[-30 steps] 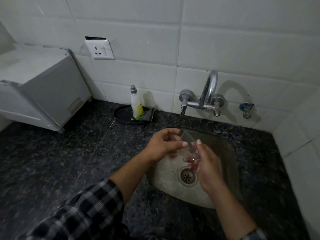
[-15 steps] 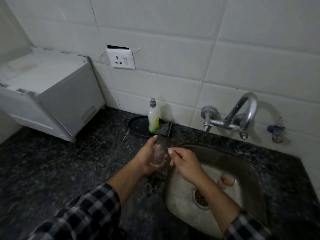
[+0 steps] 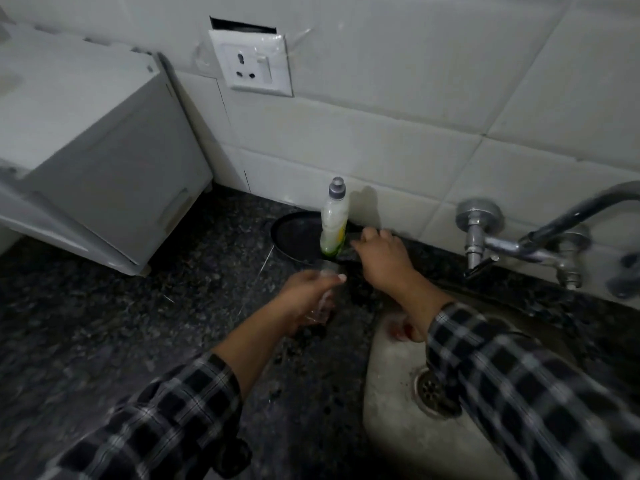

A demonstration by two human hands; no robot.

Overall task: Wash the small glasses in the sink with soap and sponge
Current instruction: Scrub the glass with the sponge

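Observation:
My left hand (image 3: 304,299) grips a small clear glass (image 3: 328,271) over the dark counter, just left of the sink (image 3: 391,417). My right hand (image 3: 381,252) is stretched to the dark sponge (image 3: 348,252) beside the soap bottle (image 3: 333,220); its fingers curl on the sponge. The bottle stands on a round black tray (image 3: 294,233) against the wall. Another small glass (image 3: 401,329) with a reddish tint lies in the sink, mostly hidden behind my right forearm.
A chrome tap (image 3: 519,244) juts from the tiled wall above the sink, with a drain (image 3: 431,388) below. A white appliance (image 3: 86,140) fills the counter's left. A wall socket (image 3: 252,64) is above the tray. Speckled dark counter (image 3: 138,323) lies open at front left.
My right hand left the glass and reached up to the sponge by the soap bottle. My left hand carried the glass from over the sink to above the counter.

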